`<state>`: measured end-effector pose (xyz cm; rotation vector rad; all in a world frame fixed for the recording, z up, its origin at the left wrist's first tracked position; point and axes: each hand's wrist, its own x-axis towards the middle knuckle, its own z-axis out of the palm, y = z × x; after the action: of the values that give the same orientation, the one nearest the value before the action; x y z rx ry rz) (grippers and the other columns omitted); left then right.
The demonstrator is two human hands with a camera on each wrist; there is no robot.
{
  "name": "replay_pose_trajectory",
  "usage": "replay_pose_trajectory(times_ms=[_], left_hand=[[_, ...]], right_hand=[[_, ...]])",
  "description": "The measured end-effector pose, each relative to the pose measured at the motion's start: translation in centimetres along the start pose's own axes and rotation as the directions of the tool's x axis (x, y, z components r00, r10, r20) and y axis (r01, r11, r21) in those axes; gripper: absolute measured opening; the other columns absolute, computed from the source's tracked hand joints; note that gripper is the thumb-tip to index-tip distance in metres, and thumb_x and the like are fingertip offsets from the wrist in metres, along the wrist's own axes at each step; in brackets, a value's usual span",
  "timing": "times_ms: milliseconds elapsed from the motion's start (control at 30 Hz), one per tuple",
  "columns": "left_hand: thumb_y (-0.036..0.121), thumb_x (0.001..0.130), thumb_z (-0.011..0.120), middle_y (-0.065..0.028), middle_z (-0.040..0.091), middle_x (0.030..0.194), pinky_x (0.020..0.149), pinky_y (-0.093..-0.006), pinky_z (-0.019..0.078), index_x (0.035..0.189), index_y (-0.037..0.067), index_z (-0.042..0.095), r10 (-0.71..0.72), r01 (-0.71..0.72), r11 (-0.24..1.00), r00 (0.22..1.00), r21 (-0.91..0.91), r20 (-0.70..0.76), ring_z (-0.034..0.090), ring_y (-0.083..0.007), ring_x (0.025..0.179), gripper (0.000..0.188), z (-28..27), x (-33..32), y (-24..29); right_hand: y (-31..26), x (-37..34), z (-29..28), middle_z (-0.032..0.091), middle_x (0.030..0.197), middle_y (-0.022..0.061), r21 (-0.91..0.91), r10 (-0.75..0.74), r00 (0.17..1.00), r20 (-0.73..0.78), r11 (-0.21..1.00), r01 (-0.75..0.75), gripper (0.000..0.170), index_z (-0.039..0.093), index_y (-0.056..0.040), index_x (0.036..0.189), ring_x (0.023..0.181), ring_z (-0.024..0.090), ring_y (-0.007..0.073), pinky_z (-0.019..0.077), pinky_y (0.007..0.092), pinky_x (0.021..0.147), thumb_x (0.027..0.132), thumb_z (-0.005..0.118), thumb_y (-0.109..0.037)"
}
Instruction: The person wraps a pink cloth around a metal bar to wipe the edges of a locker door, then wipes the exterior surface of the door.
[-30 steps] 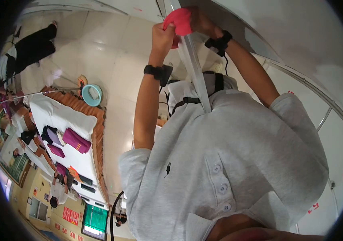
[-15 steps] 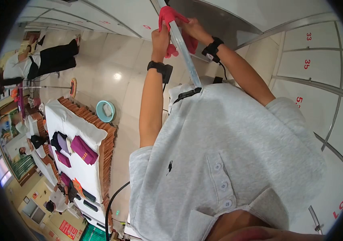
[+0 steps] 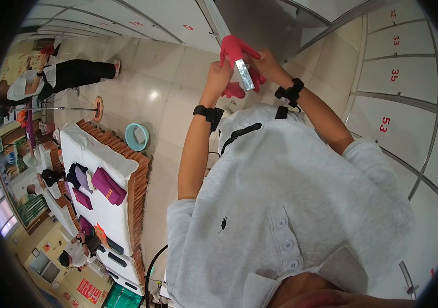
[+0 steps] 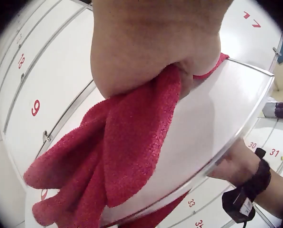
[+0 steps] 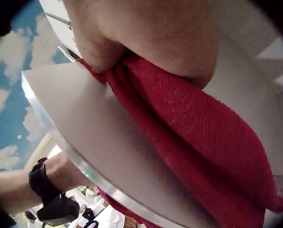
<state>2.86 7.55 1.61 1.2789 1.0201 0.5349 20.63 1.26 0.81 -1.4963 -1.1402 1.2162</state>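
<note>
A red towel [image 3: 233, 49] is draped over the narrow metal edge of an open white locker door [image 3: 245, 76], hanging down both faces. On the door's left side my left hand [image 3: 220, 76] grips the towel. In the left wrist view, loose folds of towel [image 4: 136, 142] hang below that hand against the white panel [image 4: 203, 123]. My right hand [image 3: 270, 65] holds the towel against the door's other face. The right wrist view has the cloth [image 5: 189, 123] bunched beneath this hand [image 5: 151, 38], its fingertips hidden.
Numbered white lockers [image 3: 383, 123] line the right, and more [image 3: 178, 23] stand at top left. A white-covered table [image 3: 96, 149] with folded purple cloths is at left, beside a light-blue basin [image 3: 137, 137]. Another person [image 3: 70, 76] stands beyond, near a mop [image 3: 98, 109].
Both hands and the towel have come along the door edge toward its near end, so less bare edge shows in front of the towel. The head view has shifted too.
</note>
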Motion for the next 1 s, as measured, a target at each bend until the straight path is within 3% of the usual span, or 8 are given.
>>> replay_pose_trajectory(times_ms=[67, 267, 433, 500, 667, 867, 933, 1000], left_hand=[[0.035, 0.098, 0.047, 0.0047, 0.041, 0.052, 0.044, -0.0279, 0.0265, 0.056, 0.008, 0.046, 0.001, -0.003, 1.000, 0.997, 0.025, 0.073, 0.034, -0.0063, 0.047, 0.049, -0.1, -0.7, -0.6], [0.032, 0.098, 0.046, 0.0048, 0.041, 0.053, 0.044, -0.0271, 0.0279, 0.058, 0.008, 0.046, -0.046, 0.041, 0.999, 0.971, 0.025, 0.236, 0.035, -0.0063, 0.047, 0.047, 0.4, -2.5, -1.5], [0.029, 0.095, 0.052, 0.0030, 0.045, 0.053, 0.045, -0.0288, 0.0346, 0.061, 0.005, 0.051, -0.040, 0.027, 0.998, 0.967, 0.056, 0.251, 0.041, -0.0072, 0.048, 0.042, 1.8, -2.9, -0.8], [0.027, 0.093, 0.055, 0.0012, 0.047, 0.052, 0.044, -0.0303, 0.0373, 0.066, 0.001, 0.056, 0.063, -0.107, 0.968, 0.979, 0.229, 0.192, 0.044, -0.0083, 0.048, 0.038, 2.9, -2.1, 0.2], [0.028, 0.092, 0.058, -0.0007, 0.046, 0.048, 0.041, -0.0326, 0.0371, 0.069, -0.002, 0.059, 0.115, -0.162, 0.970, 0.964, 0.184, 0.239, 0.043, -0.0093, 0.046, 0.038, 7.3, 0.0, 1.6], [0.030, 0.092, 0.059, -0.0043, 0.050, 0.050, 0.043, -0.0330, 0.0384, 0.073, -0.005, 0.061, 0.086, -0.124, 0.984, 0.959, 0.129, 0.270, 0.046, -0.0104, 0.048, 0.039, 10.5, 1.6, 2.8], [0.029, 0.091, 0.059, -0.0082, 0.054, 0.053, 0.048, -0.0333, 0.0406, 0.075, -0.006, 0.061, 0.241, -0.295, 0.937, 0.933, 0.186, 0.268, 0.048, -0.0121, 0.052, 0.038, 10.7, 2.2, 2.2], [0.025, 0.090, 0.060, -0.0114, 0.055, 0.056, 0.053, -0.0332, 0.0420, 0.079, -0.006, 0.062, 0.216, -0.298, 0.920, 0.928, 0.255, 0.305, 0.048, -0.0136, 0.055, 0.033, 10.2, 2.0, 2.2]], right_hand=[[0.4, -1.1, 0.3, 0.052, 0.055, -0.0017, -0.011, -0.174, 0.984, -0.042, 0.985, 0.174, 0.048, 0.067, -0.0044, 0.087, 0.051, 0.047, 0.0051, 0.0374, 0.0245, 0.045, 0.088, 0.061, -0.051], [2.3, -3.9, 0.0, 0.056, 0.061, -0.0005, 0.108, 0.052, 0.998, 0.035, 0.993, -0.055, 0.046, 0.067, -0.0004, 0.082, 0.058, 0.052, 0.0067, 0.0432, 0.0253, 0.055, 0.088, 0.064, -0.046], [-0.7, -7.4, -1.4, 0.059, 0.066, 0.0015, 0.206, -0.018, 0.999, 0.039, 0.979, 0.010, 0.042, 0.065, 0.0018, 0.086, 0.056, 0.054, 0.0087, 0.0441, 0.0243, 0.052, 0.090, 0.063, -0.040], [-1.3, -8.2, -2.6, 0.060, 0.067, 0.0023, 0.203, -0.009, 1.000, 0.021, 0.979, 0.005, 0.041, 0.064, 0.0021, 0.088, 0.056, 0.057, 0.0100, 0.0452, 0.0240, 0.051, 0.091, 0.062, -0.039], [-3.0, -10.3, -6.4, 0.062, 0.070, 0.0039, 0.224, 0.266, 0.944, -0.194, 0.949, -0.221, 0.037, 0.064, 0.0017, 0.098, 0.059, 0.066, 0.0151, 0.0507, 0.0250, 0.050, 0.092, 0.061, -0.034], [-3.2, -11.2, -8.2, 0.060, 0.064, 0.0015, 0.193, 0.088, 0.947, -0.308, 0.981, -0.028, 0.033, 0.066, -0.0001, 0.094, 0.052, 0.061, 0.0111, 0.0461, 0.0236, 0.046, 0.092, 0.061, -0.033], [-2.1, -10.9, -7.9, 0.058, 0.061, 0.0006, 0.216, 0.042, 0.938, -0.344, 0.976, 0.036, 0.033, 0.065, -0.0007, 0.088, 0.050, 0.057, 0.0091, 0.0437, 0.0237, 0.045, 0.092, 0.062, -0.033], [-0.6, -10.9, -7.6, 0.056, 0.059, -0.0004, 0.237, -0.001, 0.915, -0.404, 0.966, 0.106, 0.033, 0.064, -0.0013, 0.082, 0.047, 0.054, 0.0071, 0.0414, 0.0239, 0.043, 0.091, 0.062, -0.033]])
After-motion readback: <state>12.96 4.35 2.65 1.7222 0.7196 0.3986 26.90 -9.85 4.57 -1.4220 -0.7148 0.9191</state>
